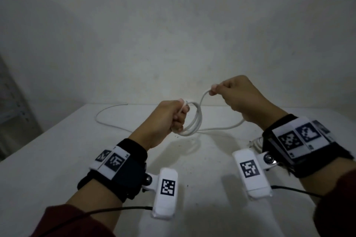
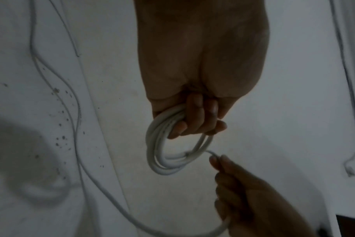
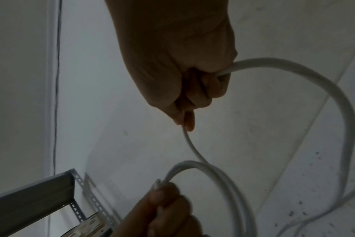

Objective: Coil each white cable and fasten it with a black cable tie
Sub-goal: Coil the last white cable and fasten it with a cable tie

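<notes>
White cable [image 1: 194, 121] is hanging as a small bundle of several loops just left of centre in the head view, raised above the white table [image 1: 57, 169]; the loops are showing again at lower centre of the left wrist view [image 2: 164, 160] and at lower right of the right wrist view [image 3: 223, 179]. Left hand [image 1: 163, 121] is gripping the top of the bundle, its fingers [image 2: 195, 115] curling tightly round the gathered strands and the thumb pressing on top. From the bundle one strand is rising to the right hand [image 1: 240, 99], sitting higher and right of centre in the head view; there thumb and forefinger are pinching the strand at the fingertips [image 3: 187, 121] while the remaining fingers are folding closed over the cable running through the palm. Below that fist the cable is leaving as a wide arc, dropping to the tabletop and trailing toward the upper left of the head view, where its loose end [image 1: 126, 104] is lying near the far table edge. Both wrists are carrying black bands with printed square markers [image 1: 113, 161] and white camera housings [image 1: 166, 186]. A grey perforated metal shelf frame [image 3: 79, 189] is occupying the lower left of the right wrist view. No black tie is discernible in any view
</notes>
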